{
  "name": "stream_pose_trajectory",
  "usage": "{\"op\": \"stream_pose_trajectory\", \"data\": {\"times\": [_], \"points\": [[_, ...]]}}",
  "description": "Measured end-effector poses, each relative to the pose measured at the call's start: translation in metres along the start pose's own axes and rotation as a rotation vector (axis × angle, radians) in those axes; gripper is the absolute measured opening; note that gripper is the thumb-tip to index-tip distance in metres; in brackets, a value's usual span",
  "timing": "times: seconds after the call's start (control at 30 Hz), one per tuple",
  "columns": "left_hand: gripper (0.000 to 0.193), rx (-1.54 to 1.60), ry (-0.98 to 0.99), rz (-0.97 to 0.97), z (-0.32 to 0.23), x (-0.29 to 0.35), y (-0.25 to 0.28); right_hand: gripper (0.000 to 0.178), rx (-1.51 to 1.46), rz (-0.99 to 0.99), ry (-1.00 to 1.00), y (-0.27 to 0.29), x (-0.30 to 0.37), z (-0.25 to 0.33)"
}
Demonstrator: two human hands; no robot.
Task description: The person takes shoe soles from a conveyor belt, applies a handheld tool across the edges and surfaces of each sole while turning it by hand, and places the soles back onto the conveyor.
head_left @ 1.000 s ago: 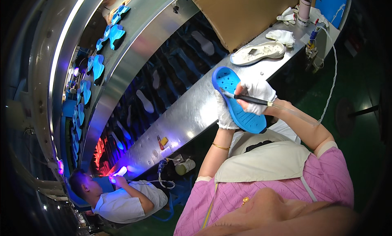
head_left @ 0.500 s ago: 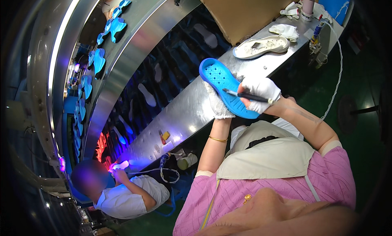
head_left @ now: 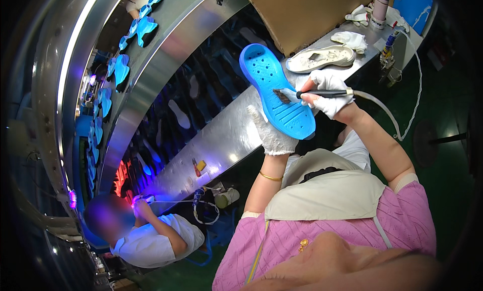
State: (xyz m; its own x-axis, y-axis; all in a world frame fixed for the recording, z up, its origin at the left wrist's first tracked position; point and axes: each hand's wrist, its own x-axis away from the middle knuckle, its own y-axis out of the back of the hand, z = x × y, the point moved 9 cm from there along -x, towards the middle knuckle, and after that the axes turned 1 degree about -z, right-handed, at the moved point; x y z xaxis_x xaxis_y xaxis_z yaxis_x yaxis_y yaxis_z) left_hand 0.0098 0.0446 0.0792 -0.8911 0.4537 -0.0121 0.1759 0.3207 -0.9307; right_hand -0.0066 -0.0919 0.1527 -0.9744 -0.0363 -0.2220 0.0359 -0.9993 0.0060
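My left hand (head_left: 274,135), in a white knit glove, supports a bright blue shoe sole (head_left: 261,72) from beneath; most of its fingers are hidden behind the sole. Perforated at its far end and ribbed at its near end, the sole tilts above the bench's front edge. A black-handled brush (head_left: 329,93) is gripped in my right hand (head_left: 329,97), whose white glove leaves fingertips bare. The dark bristles rest on or just above the middle of the sole. From the handle's back end a pale hose (head_left: 385,107) curves away to the right.
Beyond the sole, a white shoe sole (head_left: 322,58) lies on the metal bench (head_left: 226,127) beside white gloves (head_left: 350,40) and a pink bottle (head_left: 381,6). A cardboard sheet (head_left: 302,19) stands behind. Blue pieces ride a curved conveyor (head_left: 166,26) at left. A co-worker (head_left: 156,240) sits lower left.
The blue sole has moved away from me and turned steeper. My right hand has turned the brush, so its bristles now show broadly over the sole's middle and the hose shows behind its handle.
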Motion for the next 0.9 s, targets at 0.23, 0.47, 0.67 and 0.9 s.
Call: {"op": "stream_pose_trajectory", "data": {"times": [0.23,0.47,0.67,0.9], "points": [[0.078,-0.188,-0.148,-0.117,-0.028,-0.014,0.001,0.011,0.099,0.17,0.347,-0.044,0.031,0.026],[0.081,-0.131,-0.178,0.007,-0.034,-0.011,-0.017,0.014,0.143,0.118,0.34,-0.057,0.035,0.021],[0.081,-0.14,-0.196,-0.077,-0.048,-0.017,-0.001,0.013,-0.207,0.028,0.02,-0.04,0.028,-0.006],[0.081,-0.044,-0.079,0.02,-0.05,-0.014,-0.011,0.013,-0.056,0.208,0.099,-0.054,0.031,0.003]]}}
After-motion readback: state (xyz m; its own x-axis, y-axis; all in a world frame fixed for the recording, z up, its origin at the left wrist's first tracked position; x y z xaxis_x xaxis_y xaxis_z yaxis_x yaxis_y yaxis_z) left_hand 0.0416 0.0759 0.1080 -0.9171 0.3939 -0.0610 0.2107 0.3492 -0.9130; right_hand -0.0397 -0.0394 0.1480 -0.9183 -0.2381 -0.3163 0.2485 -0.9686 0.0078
